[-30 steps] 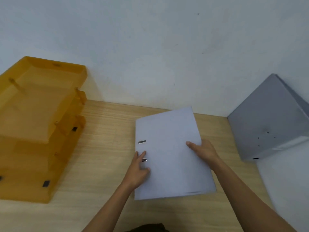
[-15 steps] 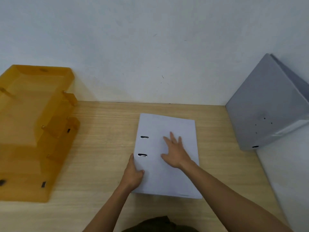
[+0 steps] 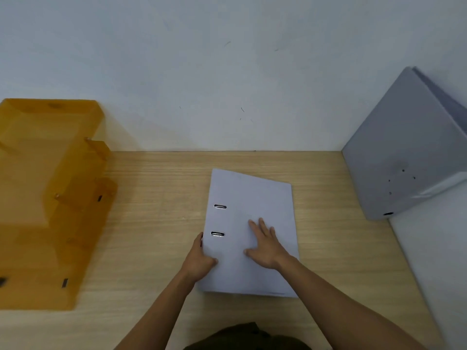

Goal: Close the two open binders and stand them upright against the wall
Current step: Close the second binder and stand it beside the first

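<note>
Pale, scuffed wall [image 3: 227,72] rose behind a wooden desk [image 3: 156,198]. On the desk, near its middle, a white binder [image 3: 252,198] lay flat and closed, cover up, its spine edge to the left with two metal-rimmed slots [image 3: 220,206] showing through the cover. The left hand [image 3: 199,258] curled around that spine edge close to the lower slot, thumb on the cover and fingers tucked out of sight under the side, gripping the binder. The right hand [image 3: 265,246] lay flat and open on the cover, fingers spread and pointing toward the wall, pressing down rather than grasping anything. A second binder [image 3: 404,152], grey and closed, stood at the far right corner of the desk, tilted and leaning into the corner where the walls met, well apart from the white one. At the left, stacked amber trays [image 3: 48,198] sat on the desk against the wall. A dark piece of clothing [image 3: 247,337] showed at the bottom edge.
</note>
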